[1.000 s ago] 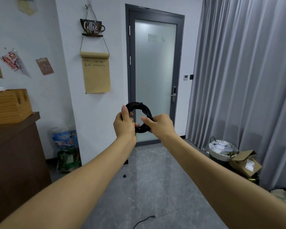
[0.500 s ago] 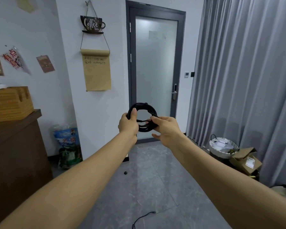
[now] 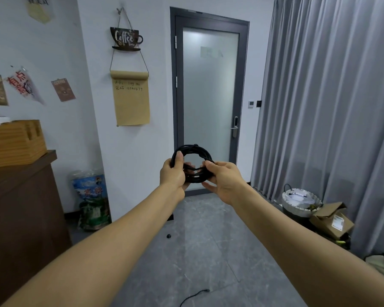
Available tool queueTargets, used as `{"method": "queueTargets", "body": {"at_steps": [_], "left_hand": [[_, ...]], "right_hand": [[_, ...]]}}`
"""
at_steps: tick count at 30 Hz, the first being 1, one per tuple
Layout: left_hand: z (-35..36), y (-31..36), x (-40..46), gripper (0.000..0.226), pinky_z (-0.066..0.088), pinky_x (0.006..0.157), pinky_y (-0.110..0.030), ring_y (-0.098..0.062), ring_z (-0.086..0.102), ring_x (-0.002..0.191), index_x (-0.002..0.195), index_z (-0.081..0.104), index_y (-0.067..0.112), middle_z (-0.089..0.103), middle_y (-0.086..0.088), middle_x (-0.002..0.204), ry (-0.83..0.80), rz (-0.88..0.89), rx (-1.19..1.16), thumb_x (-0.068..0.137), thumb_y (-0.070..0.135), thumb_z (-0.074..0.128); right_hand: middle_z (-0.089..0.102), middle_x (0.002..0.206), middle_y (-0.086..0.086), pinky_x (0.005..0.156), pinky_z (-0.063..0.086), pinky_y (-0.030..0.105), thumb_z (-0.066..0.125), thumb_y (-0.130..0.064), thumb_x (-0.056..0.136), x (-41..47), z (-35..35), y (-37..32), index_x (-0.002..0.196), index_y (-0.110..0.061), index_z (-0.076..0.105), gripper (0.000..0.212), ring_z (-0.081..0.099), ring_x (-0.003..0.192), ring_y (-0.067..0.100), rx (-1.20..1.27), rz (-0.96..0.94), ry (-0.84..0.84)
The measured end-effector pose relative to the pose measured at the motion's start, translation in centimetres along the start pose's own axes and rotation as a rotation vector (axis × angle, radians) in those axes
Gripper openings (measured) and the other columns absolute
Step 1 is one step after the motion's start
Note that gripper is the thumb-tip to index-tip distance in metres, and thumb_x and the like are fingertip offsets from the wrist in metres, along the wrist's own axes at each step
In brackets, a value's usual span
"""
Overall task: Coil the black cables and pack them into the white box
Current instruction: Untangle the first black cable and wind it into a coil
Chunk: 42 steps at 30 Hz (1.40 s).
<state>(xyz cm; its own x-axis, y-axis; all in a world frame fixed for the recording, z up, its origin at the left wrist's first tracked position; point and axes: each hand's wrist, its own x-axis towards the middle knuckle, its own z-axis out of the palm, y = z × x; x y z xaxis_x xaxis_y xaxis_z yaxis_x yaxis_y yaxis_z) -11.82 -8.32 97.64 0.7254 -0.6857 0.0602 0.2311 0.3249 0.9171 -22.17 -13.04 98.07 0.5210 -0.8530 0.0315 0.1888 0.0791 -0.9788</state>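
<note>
Centre of frame, arms outstretched. Black cable coil held upright in the air before the frosted glass door. Left hand grip closed on coil's left side, thumb up along it. Right hand pinches the right side. Loose cable end on floor, bottom centre.

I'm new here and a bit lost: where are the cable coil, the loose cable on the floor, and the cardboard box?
coil (image 3: 192, 149): head view, top arc of the loop.
loose cable (image 3: 194, 296): head view, its middle, on the floor.
cardboard box (image 3: 329, 224): head view, its front side.
</note>
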Motion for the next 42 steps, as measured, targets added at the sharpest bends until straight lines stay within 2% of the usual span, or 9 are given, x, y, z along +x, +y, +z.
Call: {"method": "queueTargets", "body": {"at_steps": [4,15,18,21,22,25,30,37,42], "left_hand": [[0.0,0.3,-0.1,0.025,0.052,0.067,-0.031,-0.015,0.055,0.066,0.085,0.050,0.014,0.054,-0.001,0.066,-0.028,-0.054,-0.108,0.099,0.033,0.044],[-0.8,0.5,-0.5,0.032,0.052,0.064,-0.028,-0.012,0.060,0.063,0.078,0.053,0.011,0.053,0.000,0.073,-0.047,-0.120,-0.265,0.094,0.039,0.050],[-1.1,0.6,-0.5,0.033,0.051,0.060,-0.026,-0.012,0.056,0.064,0.077,0.051,0.013,0.049,0.003,0.065,-0.075,-0.163,-0.289,0.092,0.042,0.052],[-1.6,0.7,-0.3,0.029,0.054,0.057,-0.023,-0.009,0.062,0.053,0.076,0.053,0.011,0.054,0.004,0.051,-0.142,-0.171,-0.244,0.091,0.036,0.057],[-1.7,0.8,-0.3,0.027,0.055,0.058,-0.022,-0.008,0.063,0.052,0.076,0.054,0.010,0.057,0.004,0.050,-0.180,-0.178,-0.209,0.091,0.031,0.059],[-1.8,0.7,-0.4,0.018,0.052,0.070,-0.023,-0.012,0.063,0.069,0.079,0.057,0.010,0.066,-0.001,0.062,-0.256,-0.231,-0.095,0.088,0.024,0.064],[-2.5,0.2,-0.1,0.013,0.053,0.071,-0.025,-0.014,0.062,0.077,0.089,0.057,0.010,0.066,-0.006,0.083,-0.277,-0.234,-0.106,0.086,0.019,0.065],[-2.6,-0.4,-0.1,0.012,0.054,0.078,-0.028,-0.019,0.063,0.082,0.097,0.059,0.002,0.066,-0.010,0.090,-0.328,-0.187,-0.137,0.089,0.011,0.060],[-2.6,-0.7,-0.2,0.009,0.055,0.081,-0.029,-0.013,0.068,0.075,0.093,0.061,0.004,0.071,-0.004,0.078,-0.360,-0.180,-0.184,0.090,0.012,0.058]], "right_hand": [[0.065,0.079,0.007,0.086,0.051,0.038,0.054,-0.013,0.094,-0.1,0.1,-0.3,0.078,-0.007,0.062,0.019,0.063,0.090,0.024,-0.010,0.013,-0.003],[0.061,0.078,0.012,0.073,0.055,0.035,0.050,-0.005,0.095,0.1,0.9,-0.8,0.079,0.000,0.059,0.020,0.063,0.076,0.024,0.077,0.030,-0.035],[0.061,0.079,0.012,0.078,0.055,0.039,0.048,-0.003,0.096,0.0,1.1,-0.5,0.083,0.002,0.058,0.017,0.063,0.080,0.026,0.098,0.031,-0.042],[0.061,0.082,0.014,0.075,0.054,0.037,0.047,-0.002,0.096,0.1,1.2,-0.4,0.086,0.003,0.058,0.016,0.063,0.080,0.026,0.103,0.015,-0.046],[0.061,0.082,0.015,0.075,0.054,0.036,0.046,-0.001,0.096,0.2,1.1,-0.4,0.085,0.003,0.057,0.016,0.062,0.079,0.025,0.100,0.006,-0.039],[0.060,0.079,0.014,0.074,0.054,0.036,0.046,0.000,0.096,0.5,1.0,-0.6,0.081,0.001,0.058,0.019,0.061,0.075,0.023,0.073,-0.011,-0.010],[0.059,0.075,0.015,0.077,0.053,0.038,0.046,-0.001,0.096,1.1,0.5,-0.2,0.077,0.002,0.057,0.022,0.061,0.072,0.025,0.131,0.020,0.105],[0.057,0.076,0.016,0.071,0.054,0.036,0.048,0.001,0.094,1.2,0.2,-0.4,0.073,0.003,0.055,0.022,0.059,0.070,0.025,0.153,0.047,0.144],[0.059,0.079,0.017,0.070,0.055,0.037,0.049,0.001,0.094,1.2,0.1,-0.5,0.077,0.004,0.055,0.018,0.061,0.073,0.027,0.187,0.079,0.145]]}}
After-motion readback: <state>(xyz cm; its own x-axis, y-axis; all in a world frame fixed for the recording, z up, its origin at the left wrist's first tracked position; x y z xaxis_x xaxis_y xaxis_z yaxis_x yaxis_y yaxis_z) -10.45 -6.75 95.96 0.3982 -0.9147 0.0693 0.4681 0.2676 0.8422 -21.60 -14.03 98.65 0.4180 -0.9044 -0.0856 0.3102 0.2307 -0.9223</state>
